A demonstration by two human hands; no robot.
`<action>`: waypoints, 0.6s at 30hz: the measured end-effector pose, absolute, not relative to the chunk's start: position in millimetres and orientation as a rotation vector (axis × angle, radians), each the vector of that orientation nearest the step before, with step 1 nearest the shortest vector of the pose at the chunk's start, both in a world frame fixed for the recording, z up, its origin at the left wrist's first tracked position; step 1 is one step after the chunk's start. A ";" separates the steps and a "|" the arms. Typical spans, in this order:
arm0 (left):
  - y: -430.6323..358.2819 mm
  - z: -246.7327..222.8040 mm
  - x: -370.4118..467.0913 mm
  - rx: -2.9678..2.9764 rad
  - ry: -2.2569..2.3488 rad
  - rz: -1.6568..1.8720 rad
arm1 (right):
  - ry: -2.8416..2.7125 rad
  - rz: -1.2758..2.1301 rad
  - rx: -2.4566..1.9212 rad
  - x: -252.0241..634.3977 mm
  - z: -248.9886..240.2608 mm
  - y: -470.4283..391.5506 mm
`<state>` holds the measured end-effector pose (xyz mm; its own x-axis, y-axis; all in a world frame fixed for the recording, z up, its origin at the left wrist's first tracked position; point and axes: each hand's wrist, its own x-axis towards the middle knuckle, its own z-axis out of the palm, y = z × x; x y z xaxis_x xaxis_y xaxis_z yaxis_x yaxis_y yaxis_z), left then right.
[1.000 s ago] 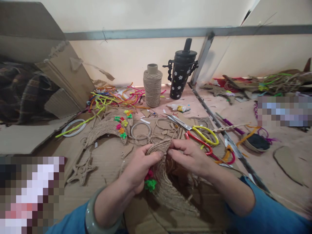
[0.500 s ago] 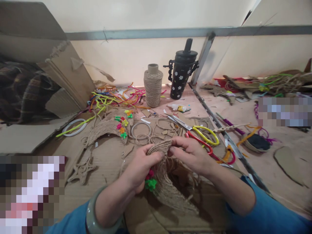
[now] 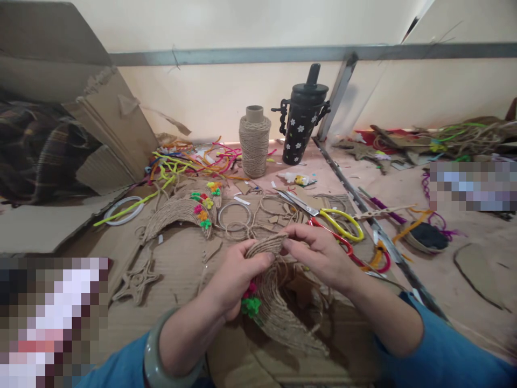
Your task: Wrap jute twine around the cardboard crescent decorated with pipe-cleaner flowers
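The twine crescent (image 3: 281,317) is between the person's 2 hands, close to the body, above the cardboard (image 3: 183,264). The left hand (image 3: 241,270) grips the upper end, thumb pressed over the coils. The right hand (image 3: 317,252) has thumb and forefinger closed on the tip; whether they also pinch a loose strand, I can't tell from here. To do this well, I'd keep that left thumb firm so the rows don't spread, and use light, even pressure at the tip. The twine looks coarse, ridged in curved parallel rows. Fuzzy-looking green (image 3: 251,306) and magenta flowers (image 3: 250,290) edge the left side. A 5-pointed twine star (image 3: 138,281) lies flat beyond; a twine spool (image 3: 254,145) stands upright.
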<state>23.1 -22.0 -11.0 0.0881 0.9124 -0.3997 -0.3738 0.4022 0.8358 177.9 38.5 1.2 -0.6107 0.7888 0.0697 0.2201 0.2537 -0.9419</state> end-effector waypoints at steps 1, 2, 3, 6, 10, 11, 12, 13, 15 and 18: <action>-22.2 -10.8 23.2 0.623 1.082 1.053 | -1.994 1.356 -0.909 178.1 1.3 38.6; -22.3 -10.7 23.1 0.621 1.078 1.050 | -2.005 1.351 -0.904 178.3 1.6 38.8; -22.4 -10.5 22.9 0.616 1.072 1.046 | -2.015 1.344 -0.897 178.7 1.9 39.1; -21.7 -10.4 22.4 0.607 1.059 1.044 | -2.058 1.315 -0.872 180.2 2.3 40.7; -20.4 -8.7 22.1 0.608 1.020 1.057 | -2.147 1.268 -0.831 181.5 1.8 42.9; -20.3 -8.0 22.0 0.604 1.013 1.057 | -2.169 1.246 -0.825 181.7 1.7 43.3; -20.3 -7.5 21.9 0.603 1.010 1.058 | -2.188 1.221 -0.821 181.9 1.5 43.7; -20.5 -7.0 21.8 0.607 1.010 1.058 | -2.202 1.194 -0.820 182.0 1.1 44.1; -20.9 -6.7 21.5 0.612 1.019 1.054 | -2.215 1.150 -0.825 182.4 -0.6 45.4; -21.3 -6.8 20.8 0.610 1.038 1.041 | -2.197 1.122 -0.840 183.1 -4.5 48.2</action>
